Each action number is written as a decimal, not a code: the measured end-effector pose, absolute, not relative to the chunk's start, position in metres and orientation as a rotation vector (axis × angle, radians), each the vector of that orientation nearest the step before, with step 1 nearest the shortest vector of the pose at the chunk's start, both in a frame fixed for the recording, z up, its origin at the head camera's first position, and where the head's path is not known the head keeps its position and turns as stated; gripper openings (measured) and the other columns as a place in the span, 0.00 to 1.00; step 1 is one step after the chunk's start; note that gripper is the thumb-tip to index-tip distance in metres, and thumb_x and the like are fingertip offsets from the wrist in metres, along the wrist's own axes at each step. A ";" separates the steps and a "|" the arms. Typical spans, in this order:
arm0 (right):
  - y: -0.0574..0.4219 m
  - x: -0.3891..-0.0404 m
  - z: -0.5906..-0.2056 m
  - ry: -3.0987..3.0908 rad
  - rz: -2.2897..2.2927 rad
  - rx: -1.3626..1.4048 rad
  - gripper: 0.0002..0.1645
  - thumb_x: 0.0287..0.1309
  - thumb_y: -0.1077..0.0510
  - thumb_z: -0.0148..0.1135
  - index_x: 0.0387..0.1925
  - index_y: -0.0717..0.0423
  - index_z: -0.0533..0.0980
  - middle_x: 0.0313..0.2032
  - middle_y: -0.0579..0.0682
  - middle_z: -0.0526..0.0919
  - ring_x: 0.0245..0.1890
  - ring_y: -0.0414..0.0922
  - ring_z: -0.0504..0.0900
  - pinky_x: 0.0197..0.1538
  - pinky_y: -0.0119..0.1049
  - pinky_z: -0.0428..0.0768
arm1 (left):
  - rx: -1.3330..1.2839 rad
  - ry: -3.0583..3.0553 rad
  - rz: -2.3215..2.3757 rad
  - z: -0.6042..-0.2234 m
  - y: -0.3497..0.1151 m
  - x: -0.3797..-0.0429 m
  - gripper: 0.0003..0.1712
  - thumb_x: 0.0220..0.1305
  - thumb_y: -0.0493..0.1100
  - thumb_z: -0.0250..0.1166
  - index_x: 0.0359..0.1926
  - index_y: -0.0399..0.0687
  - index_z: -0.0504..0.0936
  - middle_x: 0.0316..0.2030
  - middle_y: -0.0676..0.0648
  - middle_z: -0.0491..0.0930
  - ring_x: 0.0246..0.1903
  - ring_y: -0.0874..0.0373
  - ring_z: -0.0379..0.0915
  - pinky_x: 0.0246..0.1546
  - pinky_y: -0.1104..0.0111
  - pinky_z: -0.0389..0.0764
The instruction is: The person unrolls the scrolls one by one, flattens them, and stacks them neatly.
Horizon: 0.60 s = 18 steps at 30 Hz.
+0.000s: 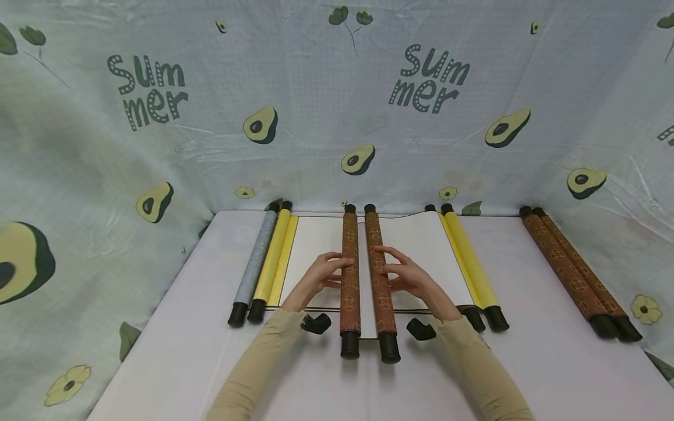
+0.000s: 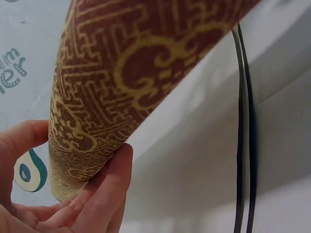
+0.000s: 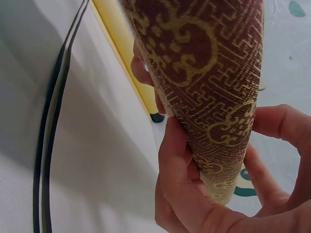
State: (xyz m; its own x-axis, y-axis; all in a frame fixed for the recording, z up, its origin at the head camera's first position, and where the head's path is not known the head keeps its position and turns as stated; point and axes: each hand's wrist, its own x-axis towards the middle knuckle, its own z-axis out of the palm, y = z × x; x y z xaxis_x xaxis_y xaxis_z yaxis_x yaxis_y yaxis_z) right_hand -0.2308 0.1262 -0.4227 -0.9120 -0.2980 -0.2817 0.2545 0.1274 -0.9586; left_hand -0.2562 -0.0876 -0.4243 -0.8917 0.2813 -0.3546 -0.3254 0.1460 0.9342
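Brown brocade rolls sit under your fingers: your left hand [image 1: 321,275] curls thumb and fingertips around the left brown roll [image 1: 350,275], and your right hand [image 1: 405,276] wraps the right brown roll [image 1: 380,275] the same way. Both rolls lie side by side, nearly touching, at the middle of the unrolled white scroll [image 1: 316,257] on the pale table [image 1: 174,356]. Yellow rollers [image 1: 271,263] flank the white sheet, a grey roll [image 1: 254,266] lies just left, and two more brown scrolls [image 1: 571,272] rest well apart at right.
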 end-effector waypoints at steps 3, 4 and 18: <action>0.127 -0.229 -0.423 2.000 -1.859 -0.064 0.30 0.58 0.60 0.49 0.62 0.49 0.58 0.55 0.60 0.57 0.29 0.44 0.70 0.31 0.38 0.70 | -0.033 1.979 1.780 -0.425 -0.088 -0.256 0.31 0.57 0.48 0.60 0.57 0.33 0.66 0.50 0.36 0.72 0.48 0.41 0.73 0.39 0.59 0.79; 0.127 -0.229 -0.422 2.005 -1.861 -0.066 0.28 0.58 0.60 0.49 0.61 0.50 0.59 0.54 0.60 0.58 0.29 0.44 0.69 0.30 0.37 0.70 | -0.018 1.984 1.773 -0.421 -0.089 -0.254 0.30 0.58 0.47 0.59 0.56 0.32 0.67 0.50 0.36 0.72 0.48 0.40 0.73 0.40 0.59 0.79; 0.125 -0.227 -0.423 2.123 -1.822 -0.029 0.30 0.50 0.52 0.63 0.54 0.47 0.61 0.49 0.58 0.70 0.35 0.47 0.76 0.37 0.40 0.76 | 0.043 1.994 1.878 -0.430 -0.093 -0.262 0.27 0.59 0.43 0.58 0.60 0.47 0.63 0.38 0.43 0.77 0.27 0.58 0.76 0.27 0.67 0.78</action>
